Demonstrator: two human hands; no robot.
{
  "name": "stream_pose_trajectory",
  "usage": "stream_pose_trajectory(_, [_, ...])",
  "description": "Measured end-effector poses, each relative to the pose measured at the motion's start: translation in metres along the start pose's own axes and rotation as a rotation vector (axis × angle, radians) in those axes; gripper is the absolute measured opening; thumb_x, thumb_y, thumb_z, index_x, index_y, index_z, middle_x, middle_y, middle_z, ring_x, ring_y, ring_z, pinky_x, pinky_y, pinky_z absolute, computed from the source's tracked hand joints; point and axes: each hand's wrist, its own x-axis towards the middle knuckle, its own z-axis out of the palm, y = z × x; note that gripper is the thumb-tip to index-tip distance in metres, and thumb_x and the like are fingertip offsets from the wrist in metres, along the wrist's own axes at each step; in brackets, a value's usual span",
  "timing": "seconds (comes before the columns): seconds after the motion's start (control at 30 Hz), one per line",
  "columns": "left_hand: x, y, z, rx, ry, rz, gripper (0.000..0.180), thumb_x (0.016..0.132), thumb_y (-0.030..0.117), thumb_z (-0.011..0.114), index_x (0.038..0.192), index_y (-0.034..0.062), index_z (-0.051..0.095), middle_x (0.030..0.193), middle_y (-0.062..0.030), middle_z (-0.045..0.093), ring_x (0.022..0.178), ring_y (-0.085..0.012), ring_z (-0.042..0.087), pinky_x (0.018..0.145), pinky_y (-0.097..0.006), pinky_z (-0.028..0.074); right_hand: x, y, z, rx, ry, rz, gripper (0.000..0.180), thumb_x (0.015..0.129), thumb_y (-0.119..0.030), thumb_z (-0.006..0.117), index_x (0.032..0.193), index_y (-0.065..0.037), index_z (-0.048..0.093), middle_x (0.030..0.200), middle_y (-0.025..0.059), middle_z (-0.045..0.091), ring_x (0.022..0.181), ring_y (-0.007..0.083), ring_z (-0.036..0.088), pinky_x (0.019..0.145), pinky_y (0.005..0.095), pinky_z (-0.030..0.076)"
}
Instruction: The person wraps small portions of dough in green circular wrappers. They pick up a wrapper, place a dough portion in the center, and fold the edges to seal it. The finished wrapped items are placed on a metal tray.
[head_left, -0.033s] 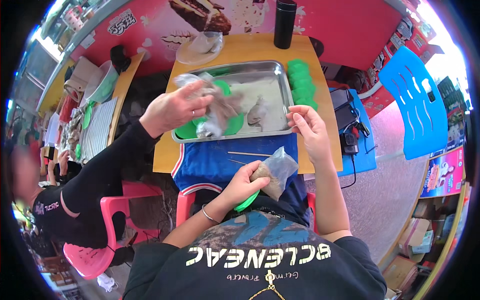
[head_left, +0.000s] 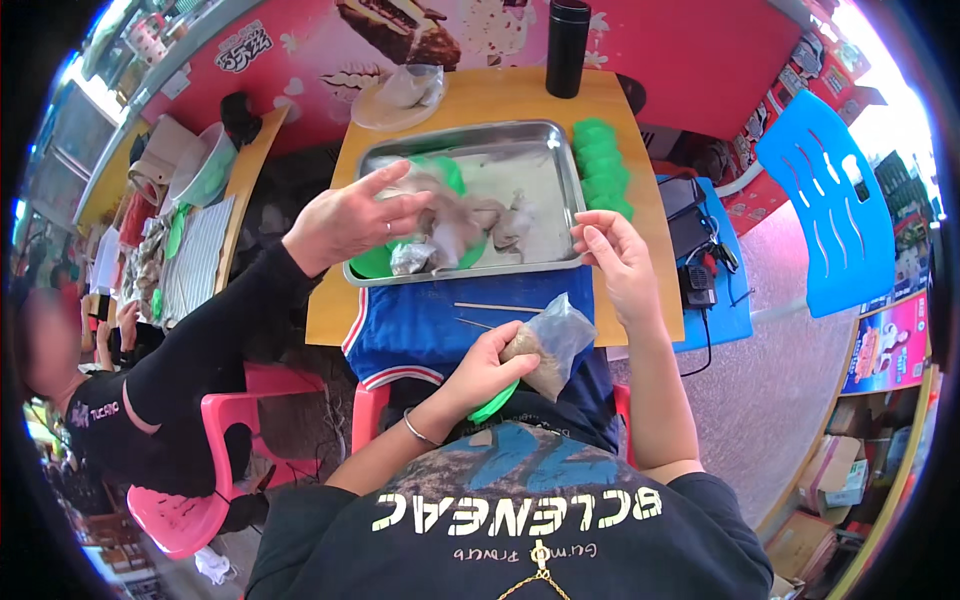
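My left hand [head_left: 487, 372] is closed around a clear plastic bag [head_left: 548, 365] of light brown grainy stuff, held over my lap. A green piece [head_left: 495, 403] shows just under that hand. My right hand [head_left: 612, 245] is raised by the right rim of the metal tray [head_left: 572, 190]; thumb and fingers are bent together, and whatever is between them is too small to make out. Over the tray's left side a co-worker's hand [head_left: 355, 215] is spread above blurred small plastic bags [head_left: 450, 230]. Another small filled bag [head_left: 513, 230] lies beside them, and green pieces [head_left: 372, 262] lie partly beneath.
A row of green pieces [head_left: 602, 165] lines the wooden table's [head_left: 640, 270] right side. A black bottle [head_left: 568, 50] and a plastic-covered plate [head_left: 400, 98] stand at the back. Sticks [head_left: 500, 308] lie on blue cloth [head_left: 420, 325]. A blue chair [head_left: 830, 210] is at the right.
The co-worker's hand has opened, and the small bags have dropped from it, spreading rightward in the tray. My two hands look the same.
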Motion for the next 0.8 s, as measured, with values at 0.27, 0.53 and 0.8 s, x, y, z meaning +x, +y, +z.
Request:
stream_pose_trajectory(0.27, [-0.009, 0.011, -0.002, -0.016, 0.018, 0.075, 0.014, 0.08, 0.01, 0.06, 0.091, 0.003, 0.055, 0.085, 0.0022, 0.056, 0.079, -0.0038, 0.05, 0.072, -0.021, 0.041, 0.033, 0.014, 0.025, -0.477, -0.193, -0.286, 0.04, 0.076, -0.018, 0.067, 0.112, -0.007, 0.053, 0.098, 0.0102, 0.055, 0.09, 0.0177, 0.055, 0.078, 0.028, 0.045])
stream_pose_trajectory(0.53, [-0.027, 0.045, -0.039, 0.03, 0.162, 0.103, 0.013, 0.082, 0.015, 0.064, 0.081, 0.0039, 0.058, 0.076, 0.0046, 0.056, 0.071, -0.0019, 0.047, 0.064, -0.019, 0.04, 0.092, 0.054, 0.116, -1.025, -0.528, -0.545, 0.067, 0.059, -0.042, 0.075, 0.119, -0.027, 0.051, 0.136, 0.0169, 0.031, 0.126, 0.0392, 0.028, 0.1, 0.0505, 0.03])
stream_pose_trajectory(0.8, [-0.026, 0.035, -0.075, 0.03, 0.233, 0.152, 0.015, 0.081, 0.018, 0.065, 0.08, 0.0053, 0.056, 0.072, 0.0053, 0.054, 0.066, -0.0008, 0.046, 0.058, -0.018, 0.037, 0.113, 0.082, 0.134, -0.912, -0.515, -0.594, 0.03, 0.057, -0.018, 0.071, 0.085, -0.01, 0.062, 0.097, 0.0135, 0.053, 0.096, 0.0333, 0.05, 0.08, 0.04, 0.044])
